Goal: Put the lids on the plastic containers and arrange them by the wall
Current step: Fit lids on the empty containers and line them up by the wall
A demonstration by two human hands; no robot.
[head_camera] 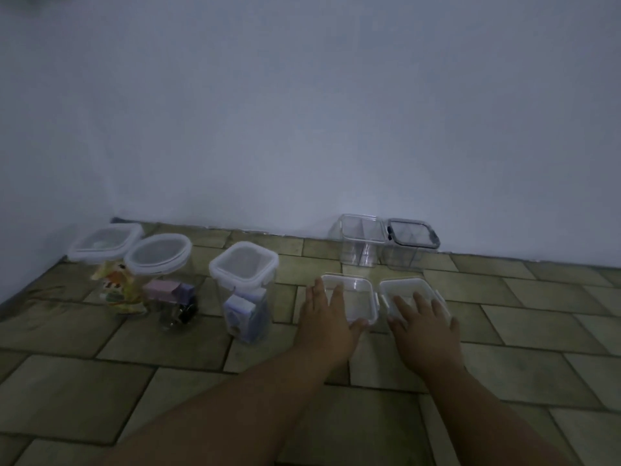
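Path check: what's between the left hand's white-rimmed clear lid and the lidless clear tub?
Head view: only bare tiled floor between the white-rimmed clear lid and lidless clear tub.

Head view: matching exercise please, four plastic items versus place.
Items
1 round white-lidded clear jar
2 dark-rimmed clear tub
3 square white-lidded clear jar with purple box
4 rightmost white-rimmed clear square piece

Places
A under right hand
B at wall, far right
C just left of left hand
D between two square-lidded jars

Pairs: 1-D, 2-B, 3-C, 4-A
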